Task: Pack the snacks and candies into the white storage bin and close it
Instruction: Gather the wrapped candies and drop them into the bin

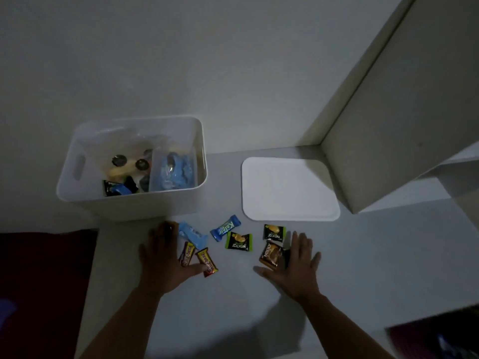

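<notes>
The white storage bin (77, 187) stands open at the back left, holding clear bags of sweets and some wrapped snacks. Its flat white lid (289, 189) lies to the right on the surface. Several wrapped snacks lie in front: a blue Kalpa bar (225, 228), a light blue pack (192, 234), two Beng-Beng bars (206, 262), two green Nextar packs (239, 242) and a brown Nextar pack (270, 256). My left hand (166, 257) lies flat with spread fingers on the left Beng-Beng bar. My right hand (298, 263) rests flat beside the brown pack, touching its right edge.
A white wall runs behind the bin. A white cabinet panel (394, 120) rises at the right beside the lid. A dark red cloth (44, 275) covers the area to the left. Dark items (438, 338) sit at the bottom right corner.
</notes>
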{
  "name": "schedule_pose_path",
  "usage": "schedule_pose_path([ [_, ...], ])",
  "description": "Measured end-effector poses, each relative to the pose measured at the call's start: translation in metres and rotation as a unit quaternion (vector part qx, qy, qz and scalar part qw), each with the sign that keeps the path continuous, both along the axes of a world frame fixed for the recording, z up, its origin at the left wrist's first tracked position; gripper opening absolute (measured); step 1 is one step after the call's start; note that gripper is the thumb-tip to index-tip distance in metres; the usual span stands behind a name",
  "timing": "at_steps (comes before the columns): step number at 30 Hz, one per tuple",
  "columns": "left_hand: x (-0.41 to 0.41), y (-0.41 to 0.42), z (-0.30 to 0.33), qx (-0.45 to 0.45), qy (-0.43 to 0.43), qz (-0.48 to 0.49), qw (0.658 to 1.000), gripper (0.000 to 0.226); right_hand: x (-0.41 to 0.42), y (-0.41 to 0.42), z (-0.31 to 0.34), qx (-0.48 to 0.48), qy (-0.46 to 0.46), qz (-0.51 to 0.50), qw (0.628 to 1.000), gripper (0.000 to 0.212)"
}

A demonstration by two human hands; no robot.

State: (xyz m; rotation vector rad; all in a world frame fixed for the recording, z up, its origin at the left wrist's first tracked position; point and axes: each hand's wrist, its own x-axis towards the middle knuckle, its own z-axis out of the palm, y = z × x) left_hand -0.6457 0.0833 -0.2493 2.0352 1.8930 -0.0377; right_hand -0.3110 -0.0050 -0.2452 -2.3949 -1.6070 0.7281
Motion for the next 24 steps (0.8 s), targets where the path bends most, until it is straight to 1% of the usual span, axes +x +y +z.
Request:
schedule_pose_path([
  [3, 0.005, 0.009, -0.021, 0.036, 0.011, -0.04, 0.999, 0.153, -0.013, 0.019, -0.019, 0.078, -0.029, 0.059, 0.995, 0.147],
  [5, 0.01, 0.013, -0.025, 0.047, 0.01, -0.06, 0.997, 0.15, -0.016, 0.032, -0.027, 0.106, -0.037, 0.104, 0.988, 0.144],
  [7, 0.014, 0.013, -0.024, 0.057, 0.006, -0.08, 0.995, 0.146, -0.019, 0.044, -0.029, 0.112, -0.047, 0.15, 0.981, 0.136],
  [11, 0.022, 0.011, -0.018, 0.063, -0.029, -0.095, 0.993, 0.137, -0.032, 0.063, -0.028, 0.11, -0.065, 0.228, 0.965, 0.117],
  [13, 0.028, 0.011, -0.017, 0.074, -0.043, -0.105, 0.991, 0.127, -0.04, 0.069, -0.03, 0.122, -0.063, 0.263, 0.955, 0.105],
  [16, 0.035, 0.008, -0.021, 0.114, -0.056, -0.125, 0.984, 0.097, -0.049, 0.075, -0.039, 0.202, -0.052, 0.308, 0.928, 0.08],
  [17, 0.036, 0.007, -0.024, 0.124, -0.057, -0.133, 0.982, 0.09, -0.052, 0.076, -0.041, 0.223, -0.045, 0.31, 0.923, 0.075],
  [19, 0.037, 0.005, -0.031, 0.131, -0.059, -0.137, 0.98, 0.09, -0.057, 0.081, -0.043, 0.235, -0.021, 0.301, 0.924, 0.077],
  [22, 0.035, 0.005, -0.036, 0.133, -0.071, -0.127, 0.98, 0.095, -0.059, 0.092, -0.039, 0.231, -0.021, 0.307, 0.923, 0.092],
  [24, 0.033, 0.005, -0.036, 0.134, -0.071, -0.136, 0.979, 0.086, -0.059, 0.1, -0.036, 0.226, -0.041, 0.346, 0.91, 0.093],
])
